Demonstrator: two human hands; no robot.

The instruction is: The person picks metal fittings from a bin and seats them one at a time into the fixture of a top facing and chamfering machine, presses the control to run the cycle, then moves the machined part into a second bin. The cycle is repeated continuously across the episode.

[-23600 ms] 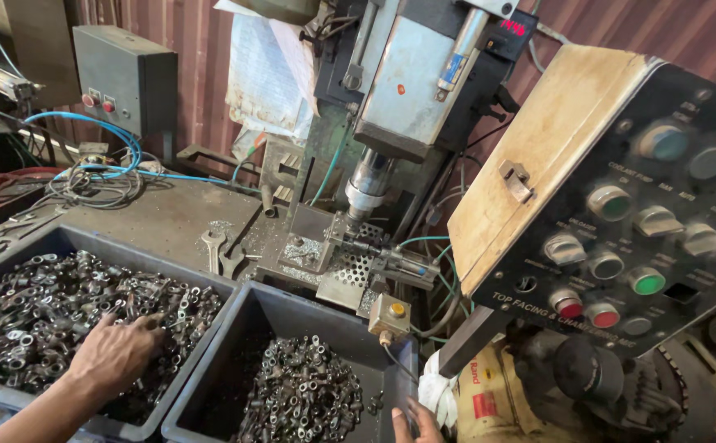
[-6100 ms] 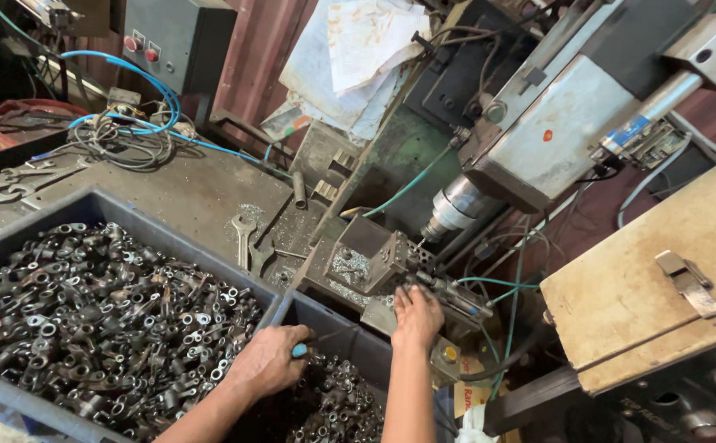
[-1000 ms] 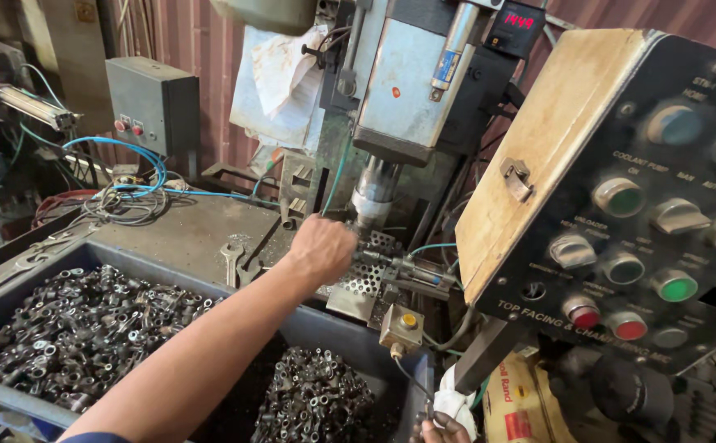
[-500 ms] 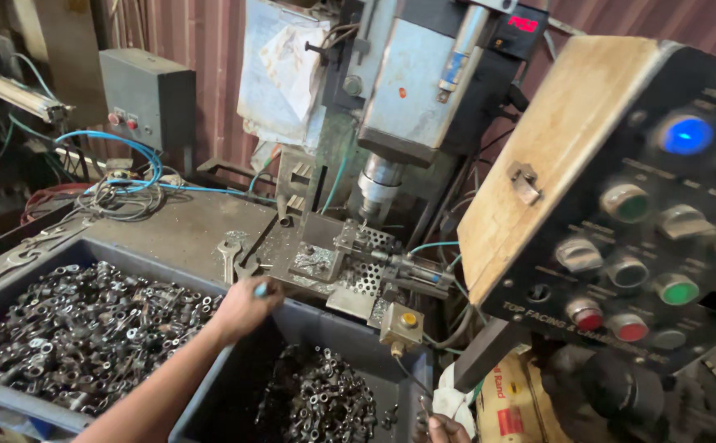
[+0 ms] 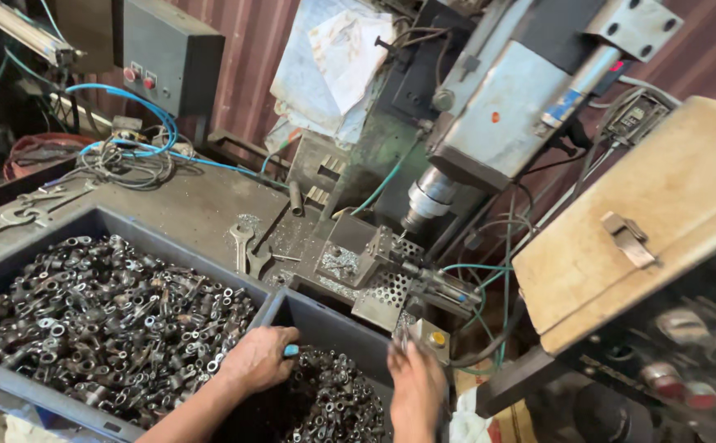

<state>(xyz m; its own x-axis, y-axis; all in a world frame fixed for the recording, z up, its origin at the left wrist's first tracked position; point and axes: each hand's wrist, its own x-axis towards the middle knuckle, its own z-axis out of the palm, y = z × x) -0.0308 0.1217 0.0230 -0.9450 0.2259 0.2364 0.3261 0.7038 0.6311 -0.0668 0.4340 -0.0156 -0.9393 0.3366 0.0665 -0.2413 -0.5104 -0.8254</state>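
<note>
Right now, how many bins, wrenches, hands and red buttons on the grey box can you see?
Bins: 2, the left bin and the right bin.
Wrenches: 3, a small wrench near the drill and two at far left.
Hands: 2, left hand, right hand.
Red buttons: 2.
Total: 9

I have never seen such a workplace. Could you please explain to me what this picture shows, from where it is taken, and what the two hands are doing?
The picture comes from a camera worn on the person's head, looking down. The left hand holds a small blue-tipped tool at the edge between two dark bins. The left bin is full of small metal parts; the right bin holds fewer. The right hand rests at the right bin's far side; whether it holds anything is unclear. Behind stands a drilling machine above a small fixture. Wrenches lie on the bench. A control panel is at right.
</note>
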